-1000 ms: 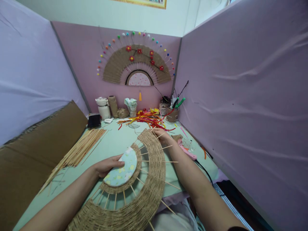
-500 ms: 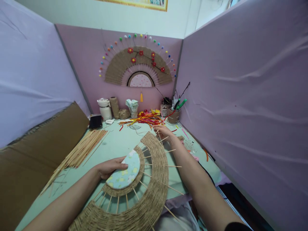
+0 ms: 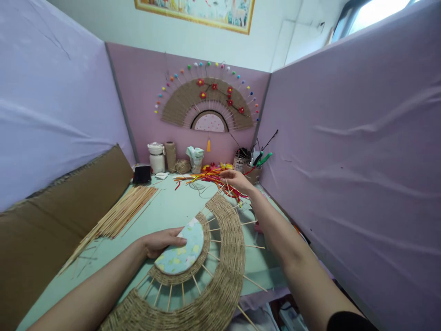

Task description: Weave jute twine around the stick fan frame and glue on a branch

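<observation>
Left hand [image 3: 159, 242] flat, fingers spread on the floral half-disc [image 3: 181, 252] at the centre of a woven twine fan [image 3: 220, 276] lying at the table's [image 3: 165, 209] near edge; right hand [image 3: 237, 180] loosely curled over red-and-yellow ribbon strips [image 3: 210, 177] near the far edge; bamboo sticks [image 3: 117, 218] left.

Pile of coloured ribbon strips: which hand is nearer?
Right. The right hand reaches over the ribbon strips, touching or just above them; the left hand rests on the fan's patterned centre.
</observation>
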